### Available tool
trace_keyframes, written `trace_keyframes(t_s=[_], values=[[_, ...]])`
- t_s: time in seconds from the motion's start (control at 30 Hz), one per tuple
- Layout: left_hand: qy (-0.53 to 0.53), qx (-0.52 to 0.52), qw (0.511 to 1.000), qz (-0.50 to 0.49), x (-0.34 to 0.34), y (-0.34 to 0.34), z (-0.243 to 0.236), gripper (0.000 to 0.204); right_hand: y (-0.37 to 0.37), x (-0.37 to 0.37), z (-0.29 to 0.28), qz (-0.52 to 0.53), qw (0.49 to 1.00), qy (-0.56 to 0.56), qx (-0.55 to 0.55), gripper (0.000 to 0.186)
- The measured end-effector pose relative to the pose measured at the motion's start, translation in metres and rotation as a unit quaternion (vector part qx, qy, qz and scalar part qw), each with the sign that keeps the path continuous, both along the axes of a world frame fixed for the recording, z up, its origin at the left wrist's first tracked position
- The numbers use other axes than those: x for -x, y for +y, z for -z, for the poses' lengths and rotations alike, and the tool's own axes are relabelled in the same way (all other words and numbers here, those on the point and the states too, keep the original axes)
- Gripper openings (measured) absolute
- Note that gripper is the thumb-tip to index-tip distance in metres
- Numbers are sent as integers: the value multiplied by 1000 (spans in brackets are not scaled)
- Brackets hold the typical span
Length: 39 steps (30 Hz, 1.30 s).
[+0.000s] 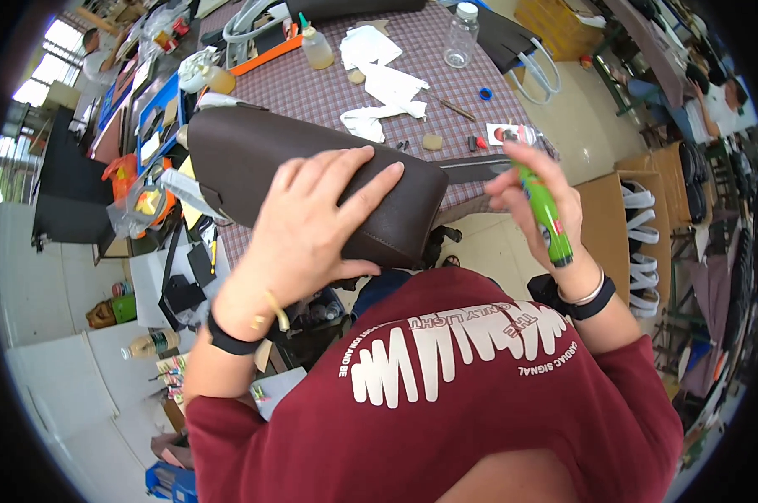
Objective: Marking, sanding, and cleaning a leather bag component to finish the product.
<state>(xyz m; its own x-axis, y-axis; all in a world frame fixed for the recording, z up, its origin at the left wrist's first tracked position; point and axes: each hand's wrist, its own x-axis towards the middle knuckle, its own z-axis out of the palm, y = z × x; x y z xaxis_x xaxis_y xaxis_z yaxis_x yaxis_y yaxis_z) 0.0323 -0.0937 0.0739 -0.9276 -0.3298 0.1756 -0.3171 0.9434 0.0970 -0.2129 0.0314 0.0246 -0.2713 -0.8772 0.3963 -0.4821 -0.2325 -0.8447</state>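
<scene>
A dark brown leather bag [253, 142] lies on its side across the near part of the checked-cloth table. My left hand [312, 214] rests on it with fingers spread flat, the thumb by its near edge. From the bag's right end a dark strap [475, 169] reaches toward my right hand [555, 197]. That hand is raised beside the strap, closed around a bright green tube [544, 214] with a dark lower end. What kind of tube it is, I cannot make out. The strap's far tip lies partly behind my fingers.
White cloths [387, 88], a glue bottle [318, 49] and a clear jar [461, 35] stand or lie farther back on the table [295, 101]. A blue tray [157, 117] with tools is at left. A cardboard box [597, 218] stands right; other people sit beyond.
</scene>
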Motion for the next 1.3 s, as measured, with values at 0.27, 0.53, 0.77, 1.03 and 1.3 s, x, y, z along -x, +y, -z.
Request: trace_keyframes(t_s=[0.27,0.53,0.77,1.03,1.3], values=[[1,-105,987,126,-1,-40,3,104,28,-57,-9,72,995,-14,65,30],[39,-46,993,104,-22,-13,12,105,46,-113,-6,118,984,82,109,37],[30,-4,991,131,-34,-16,22,108,35,-137,-12,147,975,146,80,32],[40,12,989,142,-37,-12,25,107,43,-143,-16,129,976,172,26,31],[45,12,989,142,-37,-9,28,106,39,-145,-8,183,971,137,68,23]])
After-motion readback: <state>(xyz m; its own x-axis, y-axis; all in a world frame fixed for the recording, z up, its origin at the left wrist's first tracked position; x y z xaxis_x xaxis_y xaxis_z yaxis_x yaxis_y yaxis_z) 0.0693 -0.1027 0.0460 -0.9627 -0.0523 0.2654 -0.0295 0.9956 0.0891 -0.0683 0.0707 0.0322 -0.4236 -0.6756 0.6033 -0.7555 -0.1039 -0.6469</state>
